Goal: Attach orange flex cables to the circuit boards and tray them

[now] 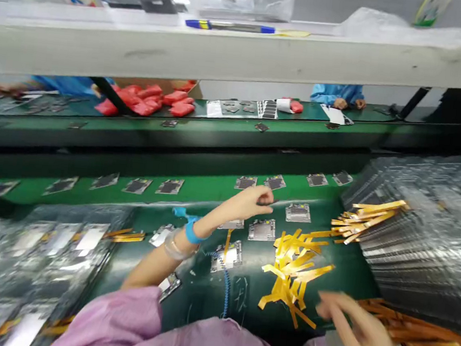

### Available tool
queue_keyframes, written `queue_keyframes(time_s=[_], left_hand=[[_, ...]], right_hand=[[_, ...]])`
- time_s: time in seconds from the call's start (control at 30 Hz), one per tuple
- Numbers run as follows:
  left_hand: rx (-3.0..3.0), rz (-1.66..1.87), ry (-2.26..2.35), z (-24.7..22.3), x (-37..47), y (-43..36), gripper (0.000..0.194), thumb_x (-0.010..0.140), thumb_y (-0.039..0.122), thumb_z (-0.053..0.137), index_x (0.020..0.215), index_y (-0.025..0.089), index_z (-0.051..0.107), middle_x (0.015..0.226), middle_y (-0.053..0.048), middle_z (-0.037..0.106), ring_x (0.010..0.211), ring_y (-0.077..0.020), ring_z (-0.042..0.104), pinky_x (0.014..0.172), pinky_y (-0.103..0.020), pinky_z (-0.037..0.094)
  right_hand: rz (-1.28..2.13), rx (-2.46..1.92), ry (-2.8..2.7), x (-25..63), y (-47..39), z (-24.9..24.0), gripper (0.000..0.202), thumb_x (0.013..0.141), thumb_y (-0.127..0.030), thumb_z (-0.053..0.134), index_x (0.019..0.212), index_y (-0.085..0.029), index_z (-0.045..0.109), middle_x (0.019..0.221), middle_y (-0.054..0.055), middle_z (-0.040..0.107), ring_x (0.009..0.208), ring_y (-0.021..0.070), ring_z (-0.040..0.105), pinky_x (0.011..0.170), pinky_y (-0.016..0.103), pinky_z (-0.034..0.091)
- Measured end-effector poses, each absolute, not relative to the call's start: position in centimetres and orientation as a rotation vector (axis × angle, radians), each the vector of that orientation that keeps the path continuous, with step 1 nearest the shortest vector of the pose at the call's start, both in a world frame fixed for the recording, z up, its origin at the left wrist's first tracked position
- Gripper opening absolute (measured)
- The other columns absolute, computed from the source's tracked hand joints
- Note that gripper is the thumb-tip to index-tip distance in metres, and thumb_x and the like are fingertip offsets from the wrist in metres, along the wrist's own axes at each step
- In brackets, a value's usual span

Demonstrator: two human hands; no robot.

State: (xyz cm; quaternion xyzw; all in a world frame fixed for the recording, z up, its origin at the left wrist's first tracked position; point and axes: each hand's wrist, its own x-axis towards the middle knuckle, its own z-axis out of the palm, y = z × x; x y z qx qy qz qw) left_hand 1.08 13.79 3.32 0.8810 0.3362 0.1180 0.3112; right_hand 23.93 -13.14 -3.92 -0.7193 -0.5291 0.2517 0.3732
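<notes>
My left hand [252, 202], with a blue strap [195, 231] on its wrist, is over the far side of the green bench. Its fingers are curled, and a small dark sliver shows by the fingertips, too small to name. Below it lie flat metal-framed modules [261, 230], one of them [227, 256] with an orange strip across it. My right hand [358, 329], smeared by motion, is low on the right, its fingers bent towards the left. Near it a loose heap of orange-yellow strips [292, 271] lies on the bench. Whether it holds anything is unclear.
Stacked clear plastic trays stand at right [432, 230] and left [70, 266], with strips poking out. A blue coiled cord [226, 292] runs towards me. Modules line a green belt [208, 187]. Beyond are red bags [151, 100] and co-workers in blue sleeves. A white shelf [242, 54] hangs above.
</notes>
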Motion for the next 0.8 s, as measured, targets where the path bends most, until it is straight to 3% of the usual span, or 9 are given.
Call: queue_keyframes(time_s=[0.17, 0.27, 0.37, 0.47, 0.57, 0.7, 0.8], left_hand=[[2.275, 0.1, 1.212, -4.8, -8.0, 12.9, 0.045, 0.067, 0.029, 0.085, 0.101, 0.018, 0.057, 0.107, -0.008, 0.061, 0.104, -0.0294, 0.055, 0.089, -0.039, 0.045], [2.258, 0.068, 1.391, -6.9, -10.0, 12.8, 0.061, 0.067, 0.031, 0.086, 0.117, 0.019, 0.052, 0.129, -0.015, 0.052, 0.122, -0.0383, 0.044, 0.098, -0.049, 0.038], [2.247, 0.05, 1.438, -7.9, -10.1, 13.9, 0.072, 0.068, 0.029, 0.085, 0.128, 0.021, 0.046, 0.137, -0.016, 0.046, 0.129, -0.0397, 0.039, 0.102, -0.053, 0.033], [2.234, 0.018, 1.378, -8.3, -9.5, 15.3, 0.069, 0.061, 0.027, 0.09, 0.118, 0.021, 0.052, 0.127, -0.013, 0.052, 0.122, -0.0373, 0.045, 0.1, -0.05, 0.036], [2.226, 0.06, 1.341, -8.5, -9.4, 15.7, 0.059, 0.058, 0.024, 0.09, 0.105, 0.019, 0.056, 0.122, -0.013, 0.053, 0.119, -0.0373, 0.046, 0.098, -0.048, 0.038], [2.187, 0.212, 1.266, -7.5, -9.6, 14.2, 0.038, 0.073, 0.021, 0.077, 0.1, 0.018, 0.05, 0.107, -0.01, 0.058, 0.104, -0.0297, 0.056, 0.091, -0.043, 0.046], [2.151, 0.364, 1.113, -5.2, -9.5, 13.4, 0.034, 0.086, 0.026, 0.064, 0.112, 0.02, 0.043, 0.107, -0.007, 0.059, 0.099, -0.0238, 0.061, 0.09, -0.039, 0.05]], right_hand=[[0.92, -1.732, -1.501, 17.5, -2.9, -6.9, 0.03, 0.096, -0.038, 0.048, 0.097, -0.018, 0.072, 0.093, 0.008, 0.076, 0.085, 0.0224, 0.072, 0.078, 0.032, 0.056], [0.936, -1.709, -1.629, 13.6, 2.4, -8.2, 0.021, 0.093, -0.029, 0.053, 0.095, -0.019, 0.071, 0.09, 0.006, 0.074, 0.084, 0.0212, 0.069, 0.081, 0.032, 0.053], [0.897, -1.752, -1.688, 10.4, 6.5, -8.6, 0.017, 0.093, -0.025, 0.059, 0.104, -0.017, 0.069, 0.103, 0.008, 0.071, 0.096, 0.0217, 0.067, 0.092, 0.036, 0.05], [0.884, -1.825, -1.685, 8.1, 9.6, -8.8, 0.024, 0.096, -0.03, 0.063, 0.113, -0.014, 0.064, 0.117, 0.009, 0.065, 0.106, 0.0223, 0.063, 0.096, 0.043, 0.05], [0.948, -1.843, -1.67, 7.1, 11.1, -8.6, 0.025, 0.097, -0.033, 0.064, 0.112, -0.014, 0.065, 0.111, 0.007, 0.066, 0.098, 0.0198, 0.066, 0.088, 0.041, 0.055], [1.02, -1.749, -1.633, 7.3, 10.1, -6.4, 0.014, 0.096, -0.026, 0.065, 0.097, -0.012, 0.068, 0.092, 0.003, 0.071, 0.081, 0.0142, 0.069, 0.076, 0.032, 0.059], [0.919, -1.694, -1.565, 8.6, 7.0, -2.2, 0.006, 0.09, -0.011, 0.066, 0.091, -0.015, 0.071, 0.085, 0.001, 0.074, 0.078, 0.0139, 0.071, 0.077, 0.028, 0.058]])
